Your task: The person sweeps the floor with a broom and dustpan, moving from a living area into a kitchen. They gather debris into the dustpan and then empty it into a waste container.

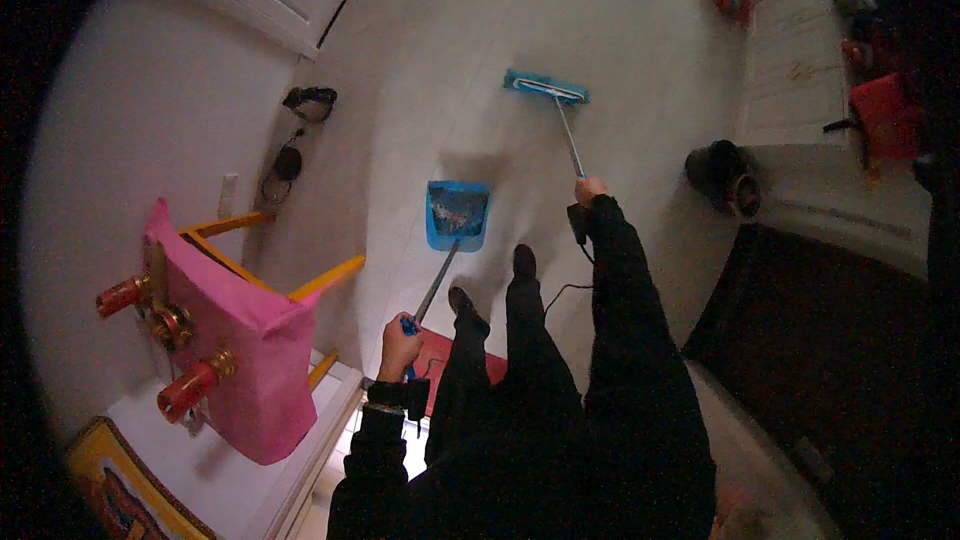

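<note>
My left hand (401, 345) is closed around the handle of a long-handled blue dustpan (472, 244). The pan lies on the pale floor ahead of my feet, with grey dust or debris inside it. Farther out and to the right, my right hand (591, 189) grips the pole of a broom-like floor sweeper (566, 131). Its wide blue head (547, 87) rests on the floor, well apart from the dustpan. A dark device with a cable hangs at my right wrist.
On my left, a small table with yellow legs bears a pink cloth (277, 390) and red candle-like ornaments (187, 390). Dark shoes (311, 101) lie along the left wall. A red mat (442, 360) is by my feet. Dark round objects (720, 176) stand beside the right-hand cabinet (787, 75).
</note>
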Demonstrator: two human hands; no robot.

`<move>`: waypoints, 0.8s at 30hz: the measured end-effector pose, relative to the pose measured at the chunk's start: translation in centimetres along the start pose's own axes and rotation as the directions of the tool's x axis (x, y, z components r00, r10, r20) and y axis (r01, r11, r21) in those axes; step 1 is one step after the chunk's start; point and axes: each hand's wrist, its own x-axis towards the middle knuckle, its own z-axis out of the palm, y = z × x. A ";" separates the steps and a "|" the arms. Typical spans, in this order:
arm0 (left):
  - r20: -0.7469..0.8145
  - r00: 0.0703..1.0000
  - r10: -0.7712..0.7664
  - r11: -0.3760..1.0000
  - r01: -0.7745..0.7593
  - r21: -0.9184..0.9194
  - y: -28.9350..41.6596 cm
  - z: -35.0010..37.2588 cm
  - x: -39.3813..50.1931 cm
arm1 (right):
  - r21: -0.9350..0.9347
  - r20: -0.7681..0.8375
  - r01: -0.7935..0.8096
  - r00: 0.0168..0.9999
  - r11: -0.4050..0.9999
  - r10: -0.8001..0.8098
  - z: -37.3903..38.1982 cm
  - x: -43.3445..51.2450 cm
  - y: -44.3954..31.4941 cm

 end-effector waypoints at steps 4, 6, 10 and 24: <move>0.014 1.000 0.000 0.998 0.000 -0.058 -1.2 0.0 -1.3 | 0.003 0.046 -0.145 0.988 0.989 0.144 6.2 -8.5 5.0; 0.005 0.998 0.063 0.996 -0.063 -0.069 -1.8 0.0 -1.8 | -0.024 0.204 -0.218 0.954 0.976 0.218 7.0 -16.9 8.3; 0.058 0.998 -0.036 0.997 0.032 0.070 -3.5 -0.5 -0.9 | -0.033 0.332 -0.396 0.862 0.918 0.384 8.4 -32.0 12.3; 0.113 0.957 0.266 0.927 -0.286 0.244 4.4 7.6 -1.0 | 0.545 0.030 -0.387 0.896 0.744 0.443 -0.1 -31.0 15.7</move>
